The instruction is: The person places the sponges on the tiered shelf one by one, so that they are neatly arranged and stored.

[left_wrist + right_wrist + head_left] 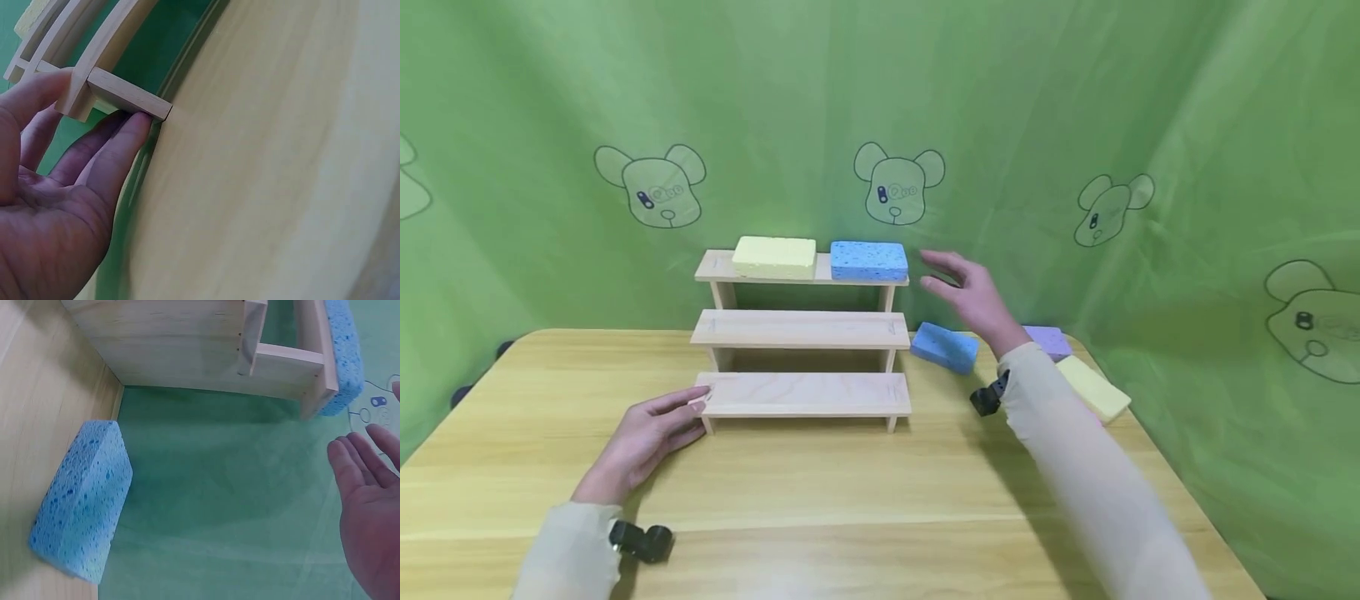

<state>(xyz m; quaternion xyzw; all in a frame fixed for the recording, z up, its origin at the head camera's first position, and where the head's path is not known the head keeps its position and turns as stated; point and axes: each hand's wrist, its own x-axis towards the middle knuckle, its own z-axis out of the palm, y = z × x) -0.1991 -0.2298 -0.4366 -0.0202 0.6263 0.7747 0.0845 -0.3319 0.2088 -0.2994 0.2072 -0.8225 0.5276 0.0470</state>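
A three-tier wooden shelf point(805, 329) stands on the table. My left hand point(651, 437) holds the left end of its lowest tier, and in the left wrist view some fingertips point(139, 122) touch the leg below the board. On the top tier lie a pale yellow sponge point(775, 258) and, to its right, a blue sponge point(868, 261). Just right of that blue sponge, apart from it, my right hand point(973, 296) hovers with relaxed fingers and holds nothing. Below it a second blue sponge point(945, 347) lies on the table, also visible in the right wrist view.
Beyond the right forearm, a purple sponge point(1048, 342) and another pale yellow sponge point(1092, 387) lie near the table's right edge, partly hidden by the sleeve. A green curtain point(775, 100) with bear-head outlines hangs behind the wooden table point(820, 500).
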